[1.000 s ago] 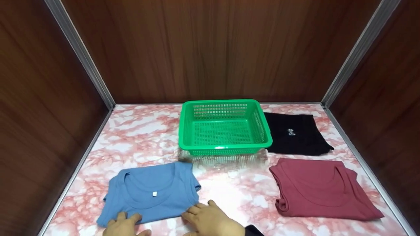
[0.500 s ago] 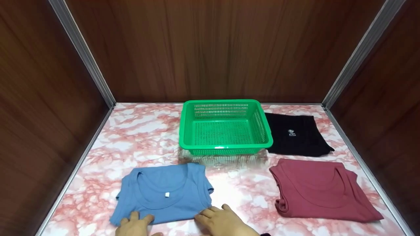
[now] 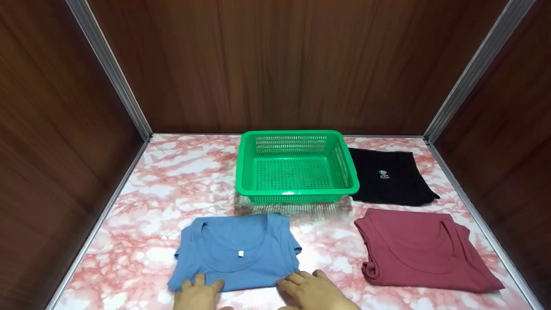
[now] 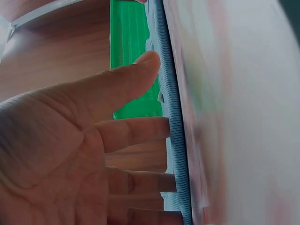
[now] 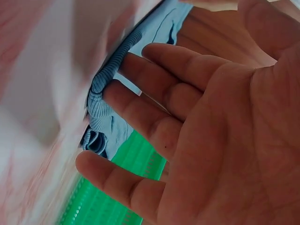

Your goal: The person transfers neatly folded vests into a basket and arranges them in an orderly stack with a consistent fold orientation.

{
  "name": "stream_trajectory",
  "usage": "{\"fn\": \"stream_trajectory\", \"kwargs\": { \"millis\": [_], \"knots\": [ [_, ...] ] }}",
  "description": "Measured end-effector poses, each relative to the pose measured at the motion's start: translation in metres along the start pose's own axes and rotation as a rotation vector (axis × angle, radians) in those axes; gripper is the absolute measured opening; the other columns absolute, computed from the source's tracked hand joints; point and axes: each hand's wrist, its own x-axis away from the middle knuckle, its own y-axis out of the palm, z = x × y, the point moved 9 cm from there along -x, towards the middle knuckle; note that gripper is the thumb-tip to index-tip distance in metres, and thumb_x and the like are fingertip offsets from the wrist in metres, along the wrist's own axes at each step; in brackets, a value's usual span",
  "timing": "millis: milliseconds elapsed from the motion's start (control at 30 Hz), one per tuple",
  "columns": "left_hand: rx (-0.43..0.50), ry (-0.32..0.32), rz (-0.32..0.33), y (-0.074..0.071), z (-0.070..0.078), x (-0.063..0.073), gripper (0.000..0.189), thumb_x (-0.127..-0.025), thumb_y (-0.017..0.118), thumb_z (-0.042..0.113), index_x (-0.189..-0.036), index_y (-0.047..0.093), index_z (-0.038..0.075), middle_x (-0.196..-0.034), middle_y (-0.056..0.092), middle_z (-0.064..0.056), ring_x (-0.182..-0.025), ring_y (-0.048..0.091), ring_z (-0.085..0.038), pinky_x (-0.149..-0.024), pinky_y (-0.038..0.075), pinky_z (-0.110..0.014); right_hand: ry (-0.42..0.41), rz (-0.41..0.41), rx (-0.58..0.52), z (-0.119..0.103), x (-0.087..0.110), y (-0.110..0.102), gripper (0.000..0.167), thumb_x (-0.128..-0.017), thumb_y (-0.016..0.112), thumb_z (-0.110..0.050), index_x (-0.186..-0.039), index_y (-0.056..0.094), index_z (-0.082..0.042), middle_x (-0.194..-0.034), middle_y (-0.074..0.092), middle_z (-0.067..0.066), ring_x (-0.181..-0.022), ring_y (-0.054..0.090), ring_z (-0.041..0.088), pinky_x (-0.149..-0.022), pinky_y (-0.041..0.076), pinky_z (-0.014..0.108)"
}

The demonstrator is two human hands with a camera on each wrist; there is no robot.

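Observation:
A folded blue tank top (image 3: pixel 241 262) with a small white neck tag lies flat on the table, its near edge toward me. My left hand (image 3: pixel 199 295) presses straight fingertips on its near edge, left of the middle. In the left wrist view, the fingers (image 4: pixel 140 129) of that hand reach the ribbed fold, thumb spread apart. At the near right corner, my right hand (image 3: pixel 314 290) has its fingertips on the cloth. The right wrist view shows those fingers (image 5: pixel 145 112) extended against the rolled fold, the little finger off to one side of it.
Behind the blue top stands a green plastic basket (image 3: pixel 297 193). A folded black garment (image 3: pixel 387 185) with a small white print lies right of the basket. Nearer, on the right, is a folded maroon tank top (image 3: pixel 422 254). Wood-grain panels (image 3: pixel 275 64) wall in the marbled table (image 3: pixel 129 241).
The blue tank top has slid rightward along the table, with both hands moving along on its near edge. Basket, black garment and maroon top stay where they were.

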Motion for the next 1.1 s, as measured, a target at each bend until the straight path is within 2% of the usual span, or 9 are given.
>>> {"fn": "stream_trajectory", "kwargs": {
  "millis": [167, 267, 400, 500, 567, 667, 900, 1033, 1100],
  "knots": [
    [-0.015, 0.022, 0.013, 0.001, 0.015, -0.002, 0.075, -0.068, 0.08, 0.068, -0.124, 0.072, 0.019, -0.117, 0.058, -0.028, -0.097, 0.055, -0.053, -0.08, 0.047, -0.075, 0.024, 0.028, -0.021, 0.011, 0.011, -0.002, 0.064, -0.098, 0.046, -0.069, -0.138, 0.064, -0.023, -0.127, 0.068, -0.005, -0.114, 0.064, 0.018, -0.077, 0.052, 0.046],
    [-0.029, 0.06, 0.067, 0.0, 0.027, -0.001, 0.071, -0.067, 0.084, 0.061, -0.124, 0.072, 0.019, -0.12, 0.057, -0.029, -0.099, 0.055, -0.054, -0.079, 0.047, -0.075, 0.039, 0.021, -0.048, 0.018, 0.019, -0.002, 0.066, -0.098, 0.045, -0.069, -0.139, 0.063, -0.021, -0.126, 0.068, -0.003, -0.113, 0.064, 0.019, -0.077, 0.052, 0.048],
    [-0.067, 0.096, 0.133, 0.0, 0.043, 0.001, 0.043, -0.083, 0.077, 0.037, -0.123, 0.072, 0.021, -0.118, 0.058, -0.027, -0.1, 0.055, -0.053, -0.08, 0.047, -0.074, 0.063, 0.008, -0.082, 0.027, 0.026, 0.0, 0.067, -0.098, 0.046, -0.069, -0.14, 0.062, -0.019, -0.126, 0.067, -0.001, -0.112, 0.064, 0.021, -0.077, 0.053, 0.052],
    [-0.106, 0.097, 0.12, 0.002, 0.052, -0.001, 0.034, -0.09, 0.069, 0.025, -0.124, 0.072, 0.024, -0.118, 0.059, -0.025, -0.102, 0.056, -0.053, -0.083, 0.044, -0.077, 0.072, 0.025, -0.089, 0.034, 0.032, 0.0, 0.067, -0.097, 0.048, -0.069, -0.139, 0.063, -0.018, -0.125, 0.067, -0.001, -0.111, 0.065, 0.023, -0.075, 0.052, 0.052],
    [-0.126, 0.098, 0.096, 0.004, 0.058, -0.002, 0.034, -0.09, 0.069, 0.03, -0.124, 0.072, 0.026, -0.118, 0.06, -0.023, -0.102, 0.056, -0.053, -0.085, 0.041, -0.078, 0.08, 0.029, -0.1, 0.039, 0.036, 0.001, 0.067, -0.097, 0.048, -0.069, -0.139, 0.063, -0.018, -0.125, 0.067, -0.001, -0.111, 0.065, 0.024, -0.075, 0.053, 0.052],
    [-0.14, 0.109, 0.069, 0.006, 0.066, -0.004, 0.045, -0.084, 0.073, 0.048, -0.125, 0.072, 0.028, -0.118, 0.06, -0.022, -0.101, 0.056, -0.052, -0.086, 0.039, -0.081, 0.098, 0.026, -0.118, 0.046, 0.042, 0.003, 0.068, -0.097, 0.047, -0.069, -0.139, 0.062, -0.018, -0.125, 0.067, 0.0, -0.111, 0.065, 0.025, -0.076, 0.053, 0.054],
    [-0.165, 0.175, 0.079, 0.006, 0.085, -0.007, 0.047, -0.084, 0.072, 0.051, -0.127, 0.071, 0.031, -0.12, 0.06, -0.022, -0.102, 0.056, -0.051, -0.086, 0.039, -0.08, 0.148, -0.006, -0.164, 0.06, 0.056, 0.005, 0.069, -0.097, 0.048, -0.07, -0.14, 0.062, -0.018, -0.124, 0.067, 0.003, -0.113, 0.064, 0.028, -0.078, 0.052, 0.059],
    [-0.204, 0.216, 0.114, 0.004, 0.093, -0.008, 0.071, -0.069, 0.076, 0.07, -0.127, 0.071, 0.03, -0.121, 0.06, -0.022, -0.1, 0.057, -0.051, -0.084, 0.039, -0.081, 0.186, -0.045, -0.215, 0.067, 0.062, 0.008, 0.068, -0.097, 0.049, -0.069, -0.141, 0.062, -0.018, -0.124, 0.067, 0.005, -0.114, 0.064, 0.03, -0.081, 0.051, 0.064],
    [-0.218, 0.236, 0.133, 0.004, 0.098, -0.007, 0.057, -0.078, 0.074, 0.061, -0.126, 0.072, 0.031, -0.119, 0.061, -0.022, -0.097, 0.058, -0.05, -0.082, 0.041, -0.079, 0.203, -0.055, -0.23, 0.07, 0.065, 0.008, 0.068, -0.097, 0.05, -0.068, -0.14, 0.062, -0.017, -0.123, 0.067, 0.006, -0.115, 0.063, 0.032, -0.083, 0.05, 0.067]
  ]
}}
